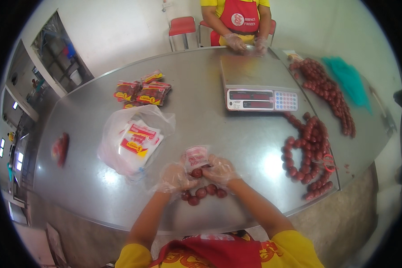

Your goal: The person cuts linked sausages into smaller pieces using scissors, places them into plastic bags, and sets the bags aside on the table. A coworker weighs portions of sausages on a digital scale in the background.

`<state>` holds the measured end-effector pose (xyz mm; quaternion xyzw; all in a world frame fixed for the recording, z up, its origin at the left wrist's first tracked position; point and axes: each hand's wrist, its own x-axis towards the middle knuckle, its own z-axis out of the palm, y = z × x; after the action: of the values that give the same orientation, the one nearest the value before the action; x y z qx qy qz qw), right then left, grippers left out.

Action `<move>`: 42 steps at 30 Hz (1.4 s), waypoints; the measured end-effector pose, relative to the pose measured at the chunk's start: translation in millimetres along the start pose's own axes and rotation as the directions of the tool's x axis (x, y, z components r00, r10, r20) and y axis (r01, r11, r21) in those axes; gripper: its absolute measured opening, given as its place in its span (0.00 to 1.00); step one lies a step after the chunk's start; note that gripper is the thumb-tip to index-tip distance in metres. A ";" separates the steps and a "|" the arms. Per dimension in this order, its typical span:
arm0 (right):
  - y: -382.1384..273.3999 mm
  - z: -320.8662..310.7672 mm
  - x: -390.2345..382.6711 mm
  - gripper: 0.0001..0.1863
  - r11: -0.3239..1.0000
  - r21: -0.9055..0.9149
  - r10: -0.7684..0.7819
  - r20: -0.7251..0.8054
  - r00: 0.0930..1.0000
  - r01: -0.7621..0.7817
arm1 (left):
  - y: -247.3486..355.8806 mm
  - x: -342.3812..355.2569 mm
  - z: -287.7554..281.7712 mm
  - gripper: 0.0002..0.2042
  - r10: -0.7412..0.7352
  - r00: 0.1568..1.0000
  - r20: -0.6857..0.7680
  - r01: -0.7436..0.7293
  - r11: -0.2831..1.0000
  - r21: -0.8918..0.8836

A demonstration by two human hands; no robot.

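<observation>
My gloved left hand point(176, 177) and gloved right hand point(219, 171) grip either side of a small printed plastic pouch point(195, 156), with a round red sausage point(196, 173) at its lower opening between them. Just below my hands, a short string of round sausages point(201, 194) lies on the steel table point(76, 178). To the left, a clear bag point(109, 138) holds a stack of flat printed pouches point(139, 139). To the right lie long looped sausage links point(306, 147) with red-handled scissors point(328, 162) on them.
A digital scale point(261, 99) stands toward the back, filled packs point(143, 91) at back left, one more pack point(60, 149) far left. More links point(326, 89) and a green bag point(344, 76) lie far right. A gloved co-worker point(236, 15) stands across the table; red stools point(182, 24) are behind.
</observation>
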<state>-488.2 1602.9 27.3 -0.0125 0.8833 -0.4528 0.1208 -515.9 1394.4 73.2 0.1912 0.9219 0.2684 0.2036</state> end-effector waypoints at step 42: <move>-8.4 14.3 8.9 0.20 0.975 -0.094 0.201 0.003 0.980 -0.200 | 1.2 -29.7 31.3 0.41 0.197 0.966 -0.168 -0.238 0.932 -0.273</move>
<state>-494.3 1585.4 24.2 0.0680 0.8995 -0.3965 0.1707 -475.6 1394.7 57.8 0.2413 0.8574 0.4344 0.1343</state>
